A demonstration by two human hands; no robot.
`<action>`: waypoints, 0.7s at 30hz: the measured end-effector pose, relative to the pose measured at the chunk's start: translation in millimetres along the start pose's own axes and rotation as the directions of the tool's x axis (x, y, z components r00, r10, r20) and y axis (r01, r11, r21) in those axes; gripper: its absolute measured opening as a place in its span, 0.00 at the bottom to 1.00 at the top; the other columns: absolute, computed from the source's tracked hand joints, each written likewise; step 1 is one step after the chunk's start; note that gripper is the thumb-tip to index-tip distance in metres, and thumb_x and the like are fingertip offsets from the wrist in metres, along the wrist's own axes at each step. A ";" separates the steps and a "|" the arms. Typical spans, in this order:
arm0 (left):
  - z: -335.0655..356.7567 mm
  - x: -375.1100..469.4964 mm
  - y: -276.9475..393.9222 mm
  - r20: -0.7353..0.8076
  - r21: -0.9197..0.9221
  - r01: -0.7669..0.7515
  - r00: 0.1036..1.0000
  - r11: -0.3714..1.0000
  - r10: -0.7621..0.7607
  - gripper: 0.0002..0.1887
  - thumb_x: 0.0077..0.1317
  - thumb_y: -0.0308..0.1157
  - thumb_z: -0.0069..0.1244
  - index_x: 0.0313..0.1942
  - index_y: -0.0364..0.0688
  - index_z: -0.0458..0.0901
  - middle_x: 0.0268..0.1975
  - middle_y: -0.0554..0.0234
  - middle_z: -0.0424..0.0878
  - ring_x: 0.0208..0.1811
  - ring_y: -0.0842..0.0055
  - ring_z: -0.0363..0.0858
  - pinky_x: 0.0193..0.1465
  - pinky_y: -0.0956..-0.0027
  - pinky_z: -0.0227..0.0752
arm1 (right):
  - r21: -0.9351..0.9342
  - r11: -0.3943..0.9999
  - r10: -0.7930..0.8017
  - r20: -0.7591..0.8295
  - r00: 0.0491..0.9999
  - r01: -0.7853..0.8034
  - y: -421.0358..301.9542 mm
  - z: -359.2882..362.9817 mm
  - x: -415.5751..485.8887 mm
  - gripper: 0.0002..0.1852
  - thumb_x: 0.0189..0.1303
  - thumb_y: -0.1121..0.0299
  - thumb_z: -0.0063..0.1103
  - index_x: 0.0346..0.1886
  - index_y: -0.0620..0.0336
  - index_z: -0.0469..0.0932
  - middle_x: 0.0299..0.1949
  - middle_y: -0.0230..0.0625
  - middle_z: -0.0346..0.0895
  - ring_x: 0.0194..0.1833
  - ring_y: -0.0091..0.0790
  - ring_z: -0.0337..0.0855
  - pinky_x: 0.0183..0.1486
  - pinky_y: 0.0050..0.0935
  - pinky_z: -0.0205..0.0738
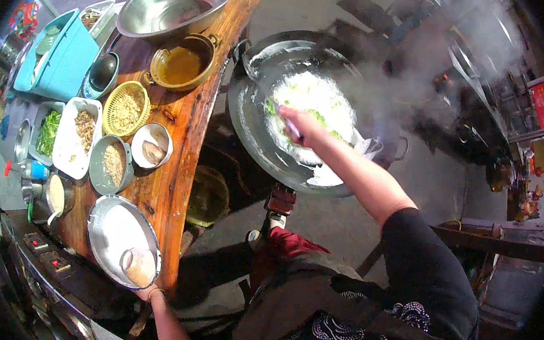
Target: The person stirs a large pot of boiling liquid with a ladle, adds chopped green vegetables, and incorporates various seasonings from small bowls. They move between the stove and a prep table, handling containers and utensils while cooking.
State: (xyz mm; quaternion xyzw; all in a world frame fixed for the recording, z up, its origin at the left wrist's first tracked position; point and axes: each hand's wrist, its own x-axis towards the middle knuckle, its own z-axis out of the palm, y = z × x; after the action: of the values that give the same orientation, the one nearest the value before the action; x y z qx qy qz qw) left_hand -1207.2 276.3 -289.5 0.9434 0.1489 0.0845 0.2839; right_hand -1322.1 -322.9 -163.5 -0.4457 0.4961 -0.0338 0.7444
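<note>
My right hand [300, 127] is closed around the handle of a cooking utensil over a large wok [249, 124]. The utensil's working end is hidden by the hand and the food. White, foamy-looking food [311, 88] with green pieces fills the middle of the wok, and steam rises from it. My left hand [150, 292] grips the near rim of a white enamel basin [96, 241] from below, its fingers mostly hidden. The basin contains something white, too bright to make out, and a small clear bowl [139, 266].
On the wooden table [177, 177] stand a yellow basket [110, 118], a white container [66, 138], a green bowl [97, 171], a pot of brown liquid [180, 67], a steel basin [168, 5] and a blue bin [60, 64]. A stool-like object [282, 203] is by my foot.
</note>
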 end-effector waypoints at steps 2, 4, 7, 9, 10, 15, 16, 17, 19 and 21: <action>-2.2 14.0 -29.9 -0.005 -0.489 0.093 0.994 0.867 -0.110 0.18 0.60 0.29 0.40 0.49 0.32 0.65 0.49 0.51 0.71 0.46 0.65 0.72 0.51 0.64 0.67 | 0.010 0.999 0.045 0.066 0.997 -0.045 -13.6 -3.0 19.8 0.14 0.56 0.55 0.50 0.43 0.48 0.71 0.14 0.30 0.67 0.08 0.21 0.60 0.08 0.20 0.50; 0.0 13.6 -50.8 -0.049 0.115 0.061 0.997 0.992 -0.055 0.16 0.61 0.29 0.38 0.48 0.32 0.65 0.51 0.51 0.69 0.46 0.66 0.72 0.51 0.64 0.67 | -0.013 0.994 0.109 -0.049 0.993 -0.109 -10.8 -15.0 15.6 0.10 0.56 0.56 0.50 0.35 0.49 0.70 0.12 0.29 0.64 0.07 0.20 0.58 0.07 0.18 0.49; 5.0 13.5 -66.6 -0.171 -0.224 0.040 0.982 0.974 -0.080 0.21 0.54 0.37 0.50 0.44 0.32 0.69 0.48 0.46 0.71 0.48 0.63 0.71 0.51 0.65 0.65 | -0.027 0.988 0.150 -0.021 0.989 -0.150 17.6 -13.6 -2.7 0.11 0.55 0.55 0.51 0.32 0.50 0.71 0.13 0.31 0.66 0.07 0.22 0.61 0.07 0.21 0.50; -5.1 12.9 -85.8 -0.230 -0.167 0.024 0.971 0.986 -0.062 0.23 0.52 0.39 0.52 0.42 0.31 0.70 0.46 0.42 0.73 0.46 0.60 0.72 0.48 0.64 0.66 | -0.064 0.993 0.099 0.019 0.995 -0.098 26.1 14.2 -20.4 0.12 0.55 0.57 0.51 0.39 0.49 0.73 0.13 0.31 0.67 0.07 0.23 0.61 0.07 0.22 0.51; -10.8 18.6 -102.1 -0.239 -0.105 0.049 0.968 0.993 -0.073 0.23 0.52 0.40 0.52 0.42 0.31 0.70 0.45 0.41 0.73 0.45 0.59 0.72 0.47 0.63 0.66 | -0.111 0.994 -0.015 0.062 0.998 0.022 20.0 20.5 -6.1 0.15 0.54 0.59 0.51 0.45 0.48 0.72 0.15 0.31 0.68 0.07 0.23 0.59 0.07 0.23 0.51; -6.6 4.0 -21.7 -0.135 0.283 0.149 0.984 0.947 -0.115 0.23 0.54 0.41 0.50 0.44 0.32 0.70 0.43 0.47 0.76 0.41 0.63 0.75 0.44 0.64 0.68 | 0.006 0.993 -0.113 -0.219 0.969 0.117 -27.3 -8.6 67.8 0.10 0.53 0.57 0.50 0.33 0.50 0.71 0.16 0.33 0.67 0.13 0.27 0.63 0.12 0.26 0.54; -11.9 -4.5 10.0 -0.099 0.268 0.234 0.972 0.935 -0.215 0.23 0.54 0.42 0.50 0.43 0.32 0.70 0.44 0.44 0.75 0.42 0.58 0.74 0.44 0.62 0.68 | 0.013 0.994 -0.104 -0.181 0.978 0.108 -25.7 -4.5 57.2 0.10 0.54 0.57 0.51 0.34 0.50 0.70 0.16 0.33 0.67 0.12 0.28 0.63 0.12 0.26 0.53; -0.7 2.5 -5.9 -0.093 0.160 0.194 0.979 0.968 -0.181 0.23 0.54 0.42 0.50 0.42 0.32 0.71 0.44 0.44 0.75 0.42 0.57 0.74 0.44 0.62 0.68 | 0.021 0.995 -0.096 -0.146 0.985 0.100 -16.7 -0.3 42.6 0.10 0.54 0.58 0.51 0.34 0.51 0.70 0.15 0.34 0.67 0.12 0.28 0.63 0.11 0.27 0.52; -9.5 23.4 -72.2 -0.162 -0.030 0.118 0.979 0.993 -0.121 0.22 0.53 0.41 0.51 0.41 0.31 0.72 0.43 0.42 0.75 0.42 0.57 0.74 0.44 0.62 0.68 | -0.013 0.992 -0.129 -0.180 0.975 0.129 -7.7 37.2 17.2 0.10 0.54 0.59 0.51 0.32 0.53 0.69 0.12 0.34 0.65 0.11 0.29 0.62 0.10 0.29 0.52; -15.6 37.4 -129.1 -0.239 -0.136 0.036 0.969 0.990 -0.068 0.22 0.51 0.40 0.51 0.40 0.31 0.73 0.42 0.41 0.75 0.41 0.56 0.74 0.44 0.61 0.68 | -0.070 0.989 -0.140 -0.223 0.965 0.128 -42.6 24.5 31.3 0.09 0.56 0.59 0.49 0.32 0.54 0.68 0.12 0.33 0.65 0.13 0.28 0.64 0.13 0.25 0.57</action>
State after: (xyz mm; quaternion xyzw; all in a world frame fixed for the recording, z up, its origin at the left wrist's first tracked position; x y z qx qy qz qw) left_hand -1205.9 399.2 -346.3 0.9012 0.2012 0.2013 0.3268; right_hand -1270.8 -348.5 -153.3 -0.4916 0.5473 -0.1210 0.6664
